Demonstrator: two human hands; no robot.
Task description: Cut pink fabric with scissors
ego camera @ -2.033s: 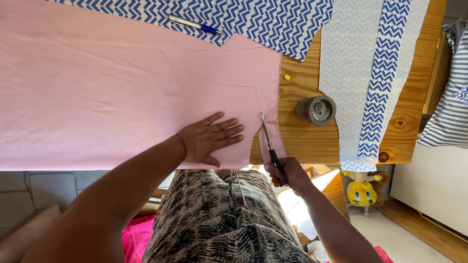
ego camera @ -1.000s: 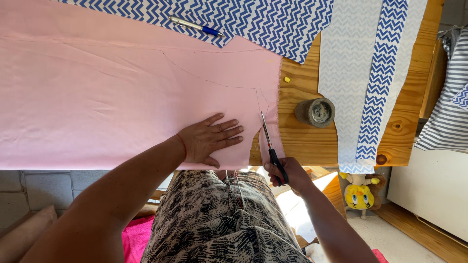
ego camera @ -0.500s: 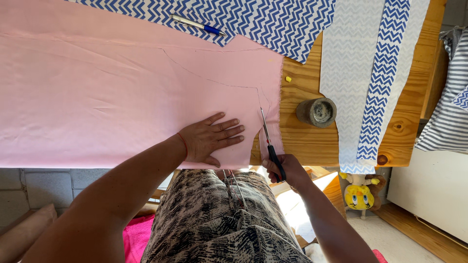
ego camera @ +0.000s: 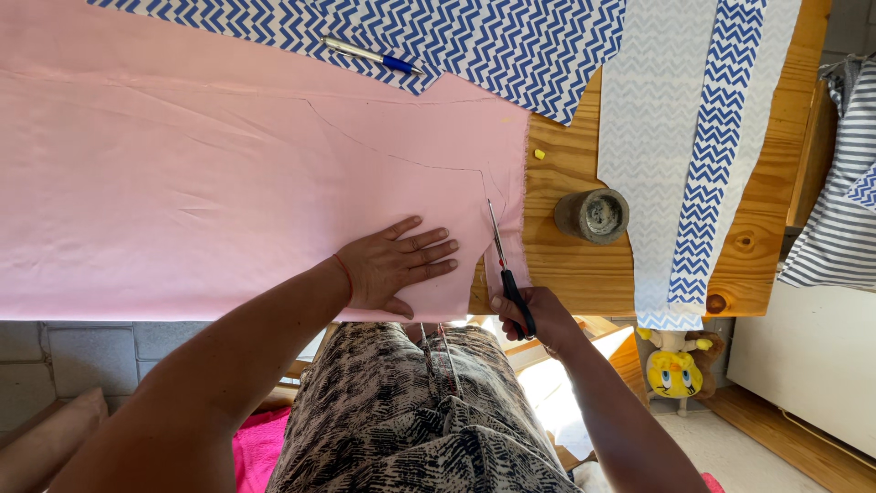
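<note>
The pink fabric [ego camera: 228, 173] lies flat on the wooden counter [ego camera: 566, 265]. My left hand [ego camera: 397, 265] presses it with spread fingers, while my right hand [ego camera: 534, 315] grips the scissors [ego camera: 504, 260] cutting its near edge.

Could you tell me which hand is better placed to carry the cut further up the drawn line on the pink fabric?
Probably the right hand: it grips the black-handled scissors, blades in the pink fabric along the line. The left hand lies flat on the cloth beside them.

Wooden table [ego camera: 570, 265] under pink fabric [ego camera: 182, 183], chevron cloth [ego camera: 511, 46], striped strip [ego camera: 675, 155], round weight [ego camera: 592, 215]
</note>
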